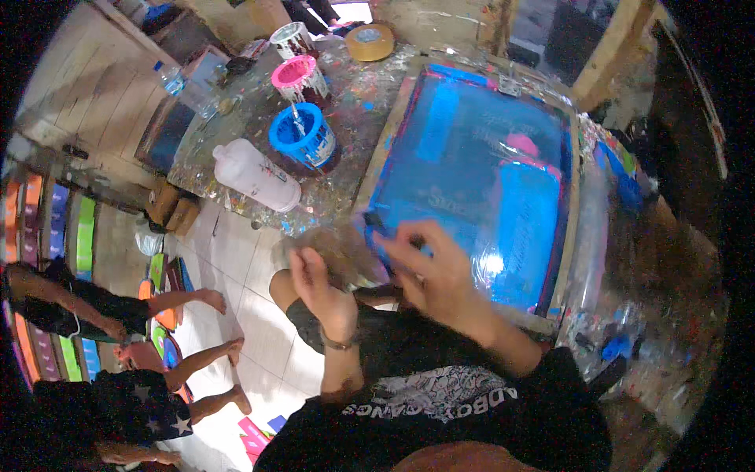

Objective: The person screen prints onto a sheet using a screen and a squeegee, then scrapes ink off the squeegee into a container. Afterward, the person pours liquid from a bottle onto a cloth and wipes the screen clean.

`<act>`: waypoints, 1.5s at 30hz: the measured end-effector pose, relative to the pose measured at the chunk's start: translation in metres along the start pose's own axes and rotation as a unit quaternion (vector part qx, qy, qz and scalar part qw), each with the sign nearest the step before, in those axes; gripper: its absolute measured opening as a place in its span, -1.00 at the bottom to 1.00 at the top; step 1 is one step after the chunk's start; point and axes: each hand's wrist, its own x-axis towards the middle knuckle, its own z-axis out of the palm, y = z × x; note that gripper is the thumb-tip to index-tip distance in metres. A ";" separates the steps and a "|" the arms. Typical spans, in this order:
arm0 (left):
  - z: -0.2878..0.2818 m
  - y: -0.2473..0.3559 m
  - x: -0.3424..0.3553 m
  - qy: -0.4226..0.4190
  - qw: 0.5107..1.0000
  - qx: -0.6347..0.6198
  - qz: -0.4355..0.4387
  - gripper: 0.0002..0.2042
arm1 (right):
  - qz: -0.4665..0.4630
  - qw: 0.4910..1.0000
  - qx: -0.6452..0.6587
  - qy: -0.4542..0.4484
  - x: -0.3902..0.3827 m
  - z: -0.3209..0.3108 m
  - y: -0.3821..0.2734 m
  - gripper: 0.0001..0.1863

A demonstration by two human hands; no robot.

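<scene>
Paint-spattered table (354, 102) | blue printing screen (460, 149) along near edge | paint tubs (321, 149) toward left edge | left hand (324, 295), right hand (429, 263) by near edge; each grip blurred, cannot tell | pale tiled floor (259, 307), people (134, 393) beyond left edge

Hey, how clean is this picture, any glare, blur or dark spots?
Head view throughout: white glare burns out a spot on the blue-inked printing screen; left hand and right hand look blurred, and the item between them is too smeared to identify; the blue paint bucket reads sharper; grainy black surrounds the round fisheye image.
</scene>
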 end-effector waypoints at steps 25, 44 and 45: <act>0.005 -0.070 0.011 -0.117 0.921 -0.278 -0.246 -0.46 | 0.016 0.992 0.126 -0.011 0.023 0.006 -0.019 -0.70; -0.009 -0.085 0.004 -0.263 0.846 -0.430 -0.173 -0.59 | 0.059 0.984 0.162 -0.052 -0.007 0.003 -0.018 -0.75; -0.003 -0.088 -0.002 -0.190 0.917 -0.316 -0.151 -0.60 | 0.079 0.985 0.151 -0.038 -0.001 0.000 -0.003 -0.74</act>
